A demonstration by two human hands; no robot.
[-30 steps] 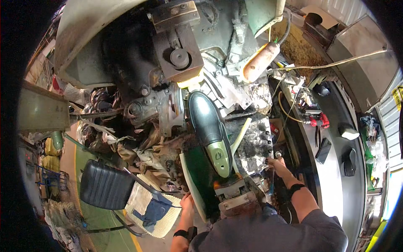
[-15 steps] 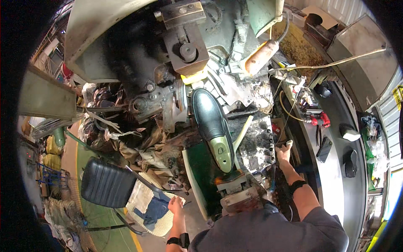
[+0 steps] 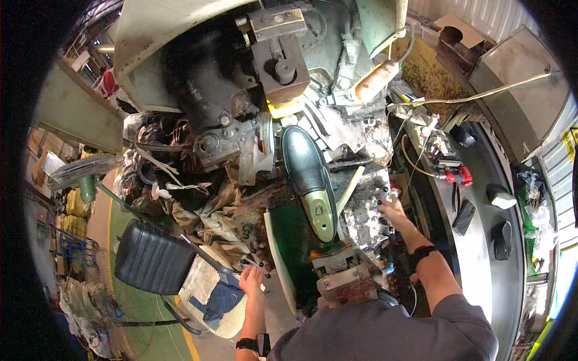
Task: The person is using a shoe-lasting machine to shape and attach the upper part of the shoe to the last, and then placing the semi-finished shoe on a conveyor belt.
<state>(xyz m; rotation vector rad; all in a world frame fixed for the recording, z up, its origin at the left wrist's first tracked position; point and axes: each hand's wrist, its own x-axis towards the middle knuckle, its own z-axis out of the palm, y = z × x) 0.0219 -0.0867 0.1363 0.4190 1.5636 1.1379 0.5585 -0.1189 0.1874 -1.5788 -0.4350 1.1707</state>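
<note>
"So, looking through the head view, which step do I have in hand?"

"Readying the shoe for the press, I'd judge. The black shoe (image 3: 304, 162) lies on its pale green last (image 3: 320, 213), toe toward the yellow block (image 3: 286, 109) under the metal head (image 3: 271, 81), heel end near the clamp block (image 3: 346, 281). Neither of my hands is on it."

"And how do those hands stand?"

"My right hand (image 3: 394, 210) is out by the dark knobs (image 3: 385, 190) at the edge of the grimy plate (image 3: 364, 219), fingers bent and drawn in narrow. I cannot tell whether it grips a knob. My left hand (image 3: 251, 280) hangs half-curled over the floor, beside the woven seat (image 3: 232, 325) of the black chair (image 3: 153, 256); whether something small sits inside that curl, I cannot tell either."

"What would the next move call for?"

"To my mind, a sure touch on the right, if those knobs are controls, and the left kept well out of the space between head and clamp. I'd want the toe squared up under the block too; a crooked start could spoil the work."

"And the shoe itself?"

"Smooth, slip-on in shape, with a hard white gleam across the toe. The last fills its opening, showing a dark mark and a small hole toward the heel. It points slightly left. The sole faces away from me, and any fine creases would be lost in that glare"
</note>
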